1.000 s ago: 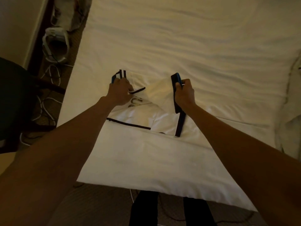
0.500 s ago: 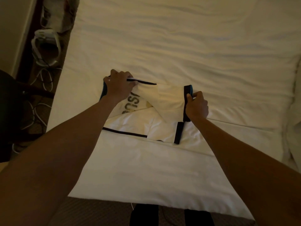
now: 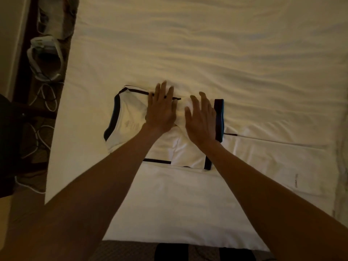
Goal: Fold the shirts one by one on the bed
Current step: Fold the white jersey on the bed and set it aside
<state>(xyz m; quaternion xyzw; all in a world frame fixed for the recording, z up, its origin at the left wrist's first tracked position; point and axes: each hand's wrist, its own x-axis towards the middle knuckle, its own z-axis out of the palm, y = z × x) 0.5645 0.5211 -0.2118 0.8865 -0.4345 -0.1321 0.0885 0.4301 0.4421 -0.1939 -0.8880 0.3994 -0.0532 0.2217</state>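
Note:
A white shirt (image 3: 130,117) with dark trim lies partly folded on the bed (image 3: 207,44), near its front left part. My left hand (image 3: 162,108) lies flat on the shirt's upper middle, fingers straight and spread. My right hand (image 3: 202,117) presses flat on the shirt's right part, beside the dark trim strip (image 3: 219,117). Neither hand grips any cloth. A folded white layer with a black edge shows below the wrists.
The white bedsheet stretches far back and right, with a rumpled edge (image 3: 340,166) at the right. Left of the bed are a dark floor with white cables (image 3: 43,98), a white device (image 3: 45,59) and a dark chair (image 3: 9,144).
Both hands let go of the shirt's trimmed edges after laying them down away from me. They now lie flat on the shirt.

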